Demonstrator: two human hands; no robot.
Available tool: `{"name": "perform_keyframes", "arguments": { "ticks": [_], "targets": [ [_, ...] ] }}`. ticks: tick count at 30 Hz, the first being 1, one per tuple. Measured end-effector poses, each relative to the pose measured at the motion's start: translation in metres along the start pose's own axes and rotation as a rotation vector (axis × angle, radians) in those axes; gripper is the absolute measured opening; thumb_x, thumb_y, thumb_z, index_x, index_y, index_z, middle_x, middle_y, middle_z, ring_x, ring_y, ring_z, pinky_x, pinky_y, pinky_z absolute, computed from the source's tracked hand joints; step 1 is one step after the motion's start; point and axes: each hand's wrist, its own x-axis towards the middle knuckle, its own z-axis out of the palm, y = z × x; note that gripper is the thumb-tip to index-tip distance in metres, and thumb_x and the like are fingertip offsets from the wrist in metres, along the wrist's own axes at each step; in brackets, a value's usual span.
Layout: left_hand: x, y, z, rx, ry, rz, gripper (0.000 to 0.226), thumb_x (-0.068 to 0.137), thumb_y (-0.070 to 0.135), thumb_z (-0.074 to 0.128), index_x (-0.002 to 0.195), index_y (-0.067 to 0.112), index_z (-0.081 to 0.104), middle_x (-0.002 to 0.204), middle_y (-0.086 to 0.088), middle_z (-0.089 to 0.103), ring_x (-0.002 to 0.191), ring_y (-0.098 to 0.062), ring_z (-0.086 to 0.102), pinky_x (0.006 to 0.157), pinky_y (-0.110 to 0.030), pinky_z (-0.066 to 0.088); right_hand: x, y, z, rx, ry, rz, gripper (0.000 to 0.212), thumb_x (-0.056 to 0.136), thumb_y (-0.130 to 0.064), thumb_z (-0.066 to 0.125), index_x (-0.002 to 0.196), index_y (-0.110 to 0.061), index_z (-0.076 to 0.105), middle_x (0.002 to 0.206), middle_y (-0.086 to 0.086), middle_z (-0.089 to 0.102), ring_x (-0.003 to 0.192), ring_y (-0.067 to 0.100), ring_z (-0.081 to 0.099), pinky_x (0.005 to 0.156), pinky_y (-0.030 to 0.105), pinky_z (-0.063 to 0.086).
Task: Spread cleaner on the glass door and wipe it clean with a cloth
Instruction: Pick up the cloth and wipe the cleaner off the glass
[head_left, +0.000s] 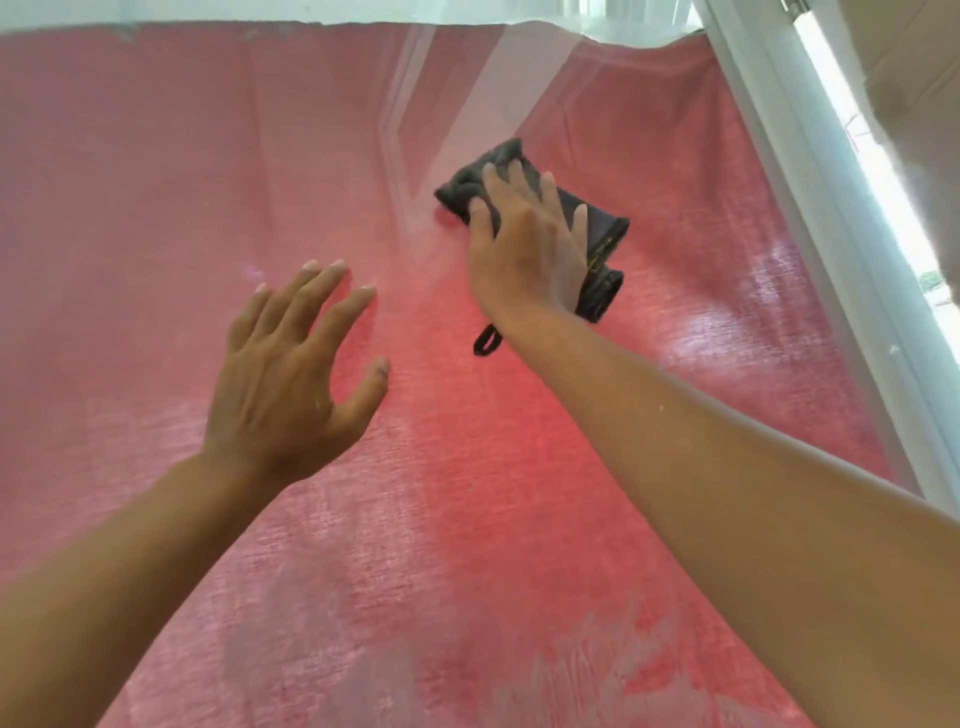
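Single view only, head-mounted, wide-angle. It faces forward and tilts upward along the glass door (519, 467), at close range, about arm's reach. Both forearms enter from the lower edge. The white door frame (810, 218) runs diagonally along the right side. No second view to compare.

One glass door (156, 156), with one red curtain (519, 519) behind it filling most of the pane. One dark cloth (602, 234), pressed flat on the glass door near its upper right part, with one small loop (487, 340) hanging at the cloth's lower edge. Two hands: one right hand (530, 249) on the cloth, one left hand (291, 374) left of and below the cloth. One white frame (810, 218) at the glass door's right edge
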Motion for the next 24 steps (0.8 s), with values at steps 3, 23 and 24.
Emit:
{"name": "perform_keyframes", "arguments": {
  "ticks": [3,23,24],
  "targets": [
    [-0.001,-0.002,0.002,0.002,-0.003,-0.002,0.067,0.095,0.052,0.044,0.150,0.015,0.052,0.162,-0.011,0.042,0.153,-0.031,0.033,0.126,-0.053,0.019,-0.033,-0.008,0.009,0.004,-0.102,-0.381,0.045,0.106,-0.036,0.046,0.150,-0.029,0.052,0.161,-0.006,0.043,0.153,0.019,0.031,0.126,0.050,0.015],
    [-0.007,-0.016,-0.009,-0.025,0.002,-0.001,0.063,0.095,0.051,0.045,0.145,0.014,0.056,0.158,-0.012,0.046,0.152,-0.031,0.036,0.123,-0.053,0.024,-0.020,-0.011,-0.002,-0.075,-0.162,-0.308,0.041,0.105,-0.040,0.042,0.144,-0.034,0.054,0.171,0.001,0.021,0.157,0.021,0.021,0.127,0.053,0.013],
    [-0.009,-0.019,-0.010,-0.020,0.003,0.004,0.063,0.096,0.051,0.045,0.145,0.014,0.056,0.158,-0.011,0.046,0.151,-0.031,0.036,0.123,-0.053,0.024,-0.023,-0.009,-0.008,-0.124,-0.202,-0.355,0.049,0.103,-0.044,0.037,0.149,-0.035,0.049,0.172,0.001,0.018,0.155,0.020,0.023,0.123,0.052,0.018]
  ]
}}
